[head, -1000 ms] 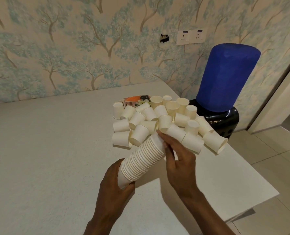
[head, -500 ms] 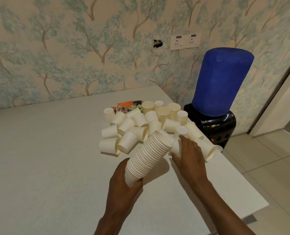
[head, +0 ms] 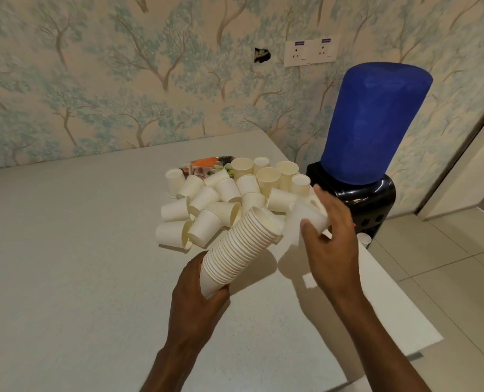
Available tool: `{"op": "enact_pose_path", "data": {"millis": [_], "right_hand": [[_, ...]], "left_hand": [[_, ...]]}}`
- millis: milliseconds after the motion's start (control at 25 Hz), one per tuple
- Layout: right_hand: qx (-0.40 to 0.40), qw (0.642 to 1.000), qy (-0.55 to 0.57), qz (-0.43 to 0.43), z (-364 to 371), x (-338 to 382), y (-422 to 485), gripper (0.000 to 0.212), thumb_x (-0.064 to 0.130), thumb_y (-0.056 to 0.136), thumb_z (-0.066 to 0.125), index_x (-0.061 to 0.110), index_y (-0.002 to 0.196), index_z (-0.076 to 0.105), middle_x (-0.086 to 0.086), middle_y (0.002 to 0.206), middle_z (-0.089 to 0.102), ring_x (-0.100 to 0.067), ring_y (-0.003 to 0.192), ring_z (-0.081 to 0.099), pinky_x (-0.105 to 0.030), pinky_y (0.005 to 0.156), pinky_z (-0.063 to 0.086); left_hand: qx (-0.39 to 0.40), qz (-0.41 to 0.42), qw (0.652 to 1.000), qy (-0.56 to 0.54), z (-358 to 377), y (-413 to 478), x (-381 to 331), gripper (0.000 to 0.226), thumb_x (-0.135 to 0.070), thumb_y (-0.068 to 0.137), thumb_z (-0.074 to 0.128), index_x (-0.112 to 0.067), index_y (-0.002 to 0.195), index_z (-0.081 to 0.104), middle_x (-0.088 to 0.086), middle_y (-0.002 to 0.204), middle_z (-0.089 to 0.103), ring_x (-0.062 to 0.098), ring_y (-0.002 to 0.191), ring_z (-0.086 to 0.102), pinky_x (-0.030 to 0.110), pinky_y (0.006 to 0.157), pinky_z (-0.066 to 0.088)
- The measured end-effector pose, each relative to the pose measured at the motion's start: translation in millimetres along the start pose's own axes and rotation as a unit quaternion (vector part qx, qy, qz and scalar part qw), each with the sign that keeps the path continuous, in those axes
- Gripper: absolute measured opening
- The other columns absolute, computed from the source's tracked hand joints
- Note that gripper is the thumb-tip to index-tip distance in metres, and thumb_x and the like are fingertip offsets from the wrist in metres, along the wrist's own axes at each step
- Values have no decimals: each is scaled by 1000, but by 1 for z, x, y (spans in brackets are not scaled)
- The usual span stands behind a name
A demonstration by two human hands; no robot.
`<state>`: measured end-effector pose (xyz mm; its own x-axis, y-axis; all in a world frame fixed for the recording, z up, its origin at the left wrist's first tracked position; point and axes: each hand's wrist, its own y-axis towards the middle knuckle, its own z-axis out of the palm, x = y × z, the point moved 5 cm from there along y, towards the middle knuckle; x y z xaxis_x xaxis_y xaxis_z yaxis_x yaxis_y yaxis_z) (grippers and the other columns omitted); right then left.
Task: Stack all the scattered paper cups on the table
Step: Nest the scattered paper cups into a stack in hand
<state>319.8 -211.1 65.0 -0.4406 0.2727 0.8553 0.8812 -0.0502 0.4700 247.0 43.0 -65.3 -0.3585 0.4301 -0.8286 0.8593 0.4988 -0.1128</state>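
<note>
Head view: left hand (head: 198,290) is wrapped round the base of the nested cup stack (head: 241,244). The stack is tilted, open end up and to the right, lifted off the table (head: 65,264). Right hand (head: 331,241) pinches one loose paper cup (head: 306,222) between thumb and fingers, just beside the stack's open end. That cup is motion-blurred, so I can't tell which way its mouth faces.

The cup heap (head: 224,199) sits on the table behind the stack. Most cups lie on their sides, a few are upright, and some rest on a printed tray (head: 207,162).

Risks as I read them:
- The stack is long and held only at the base. A hard or off-axis push could buckle it or pop the top cups out.
- If the held cup goes in mouth-first or skewed, it will jam on the rim and crush.
- The heap is near the table's right edge, by the water dispenser (head: 359,205). A sweep of the right hand could roll cups off.
- A stray cup (head: 364,239) is already beyond that edge, and I can't tell what it rests on. It's easy to miss.
</note>
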Motion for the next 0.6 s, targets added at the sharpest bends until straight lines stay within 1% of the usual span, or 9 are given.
{"op": "enact_pose_path", "data": {"millis": [80,160,240,320,400,440,520,560,600], "right_hand": [[-12,994,108,-21,6,18,9,53,17,98,62,38,144,47,11,151,45,-6,136,46,-10,91,50],[22,990,136,-26,21,28,9,49,15,98,62,38,140,51,18,146,49,-2,135,47,-12,94,49],[43,992,116,-10,33,24,5,46,18,97,62,37,138,51,25,140,51,3,131,49,-12,96,48],[63,994,88,2,38,15,-1,45,24,98,61,36,139,50,23,140,52,2,131,50,-19,103,47],[97,993,71,-2,43,9,-10,43,29,98,56,36,140,49,16,144,52,0,135,47,-25,110,45],[121,991,64,-4,47,8,-16,42,30,99,51,37,140,49,14,146,52,-1,137,45,-27,112,43],[176,982,70,-4,54,6,-26,40,33,104,40,41,142,46,15,150,48,-1,141,41,-29,117,37],[199,977,71,-9,55,4,-29,40,36,105,36,42,144,44,18,152,46,-1,142,39,-28,118,35],[205,977,56,-20,50,1,-28,42,41,105,35,41,147,43,19,153,44,-1,143,37,-26,118,35]], "left_hand": [[-3,32,999,6,1,-7,2,74,-7,83,78,-3,146,39,10,140,51,20,126,49,17,100,33],[-11,44,999,11,-3,-7,4,72,-7,84,78,-4,145,40,5,140,51,18,125,50,21,101,39],[-19,40,999,6,-6,-7,1,74,-8,83,78,-5,146,38,2,140,49,19,126,49,22,101,38],[-32,87,996,-17,-10,-12,-5,78,-14,81,81,-14,147,40,-9,135,49,16,125,52,21,97,40],[-36,158,987,-5,-17,-20,-12,76,-29,80,81,-30,145,43,-22,137,50,1,124,52,19,96,42],[-32,174,984,8,-18,-21,-15,75,-35,80,79,-34,145,41,-25,137,50,-3,124,50,18,97,42],[-24,165,986,18,-14,-15,-13,73,-32,82,78,-32,145,41,-21,140,49,-3,126,48,17,98,42],[-14,128,992,11,-11,-11,-8,72,-24,85,77,-24,147,41,-10,145,49,3,129,48,19,102,42],[0,68,998,9,-7,-8,-5,70,-15,87,75,-12,148,39,3,148,48,14,133,46,22,106,38]]}}
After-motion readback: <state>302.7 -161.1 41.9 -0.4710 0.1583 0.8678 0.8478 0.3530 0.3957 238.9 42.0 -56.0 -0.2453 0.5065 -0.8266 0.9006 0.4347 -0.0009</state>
